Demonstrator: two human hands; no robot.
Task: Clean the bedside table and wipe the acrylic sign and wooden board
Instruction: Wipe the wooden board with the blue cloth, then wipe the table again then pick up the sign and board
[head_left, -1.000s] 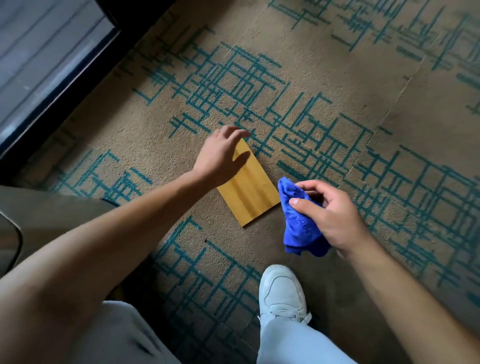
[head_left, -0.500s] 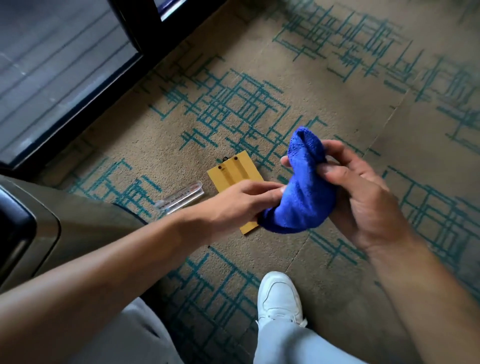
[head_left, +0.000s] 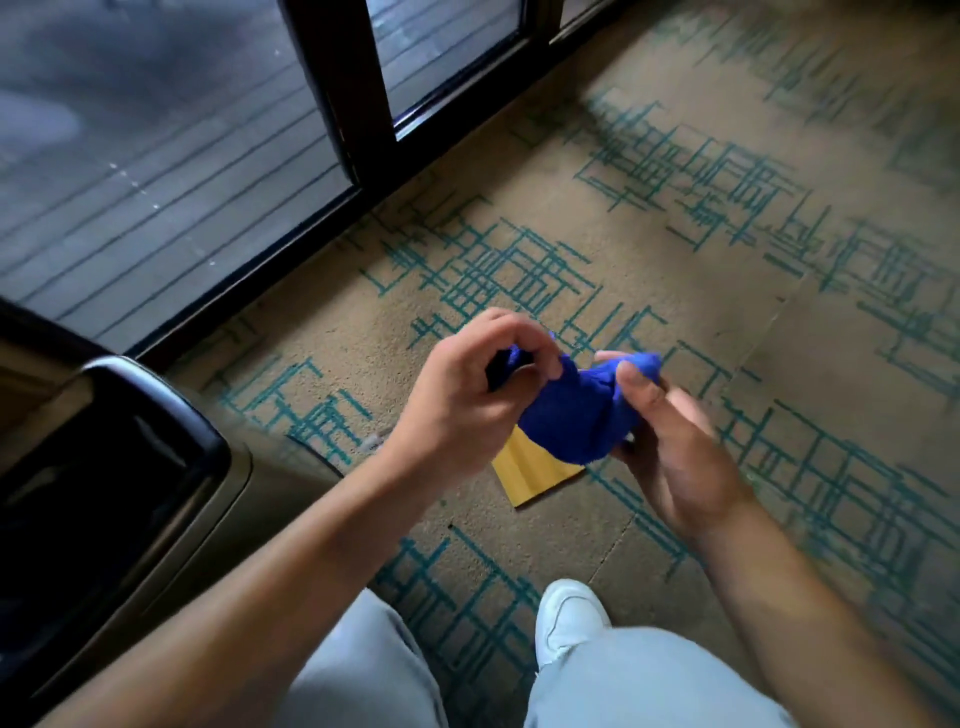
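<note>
Both of my hands hold a bunched blue cloth (head_left: 576, 410) above the carpet. My left hand (head_left: 467, 384) pinches its left end with curled fingers, and my right hand (head_left: 670, 447) grips its right side, thumb on top. Below the cloth a yellow wooden board (head_left: 535, 475) lies flat on the carpet, mostly hidden by cloth and hands. A small bit of the clear acrylic sign (head_left: 375, 441) shows beside my left wrist, the rest hidden.
A dark, chrome-edged piece of furniture (head_left: 130, 467) stands at the left. A black-framed glass door (head_left: 363, 104) runs along the top left. My white shoe (head_left: 569, 618) and grey trouser legs are at the bottom. Patterned carpet (head_left: 779, 312) stretches to the right.
My left hand left the board, reached the cloth and now pinches its end. Both hands rose with the cloth. The view tilted up toward the glass door.
</note>
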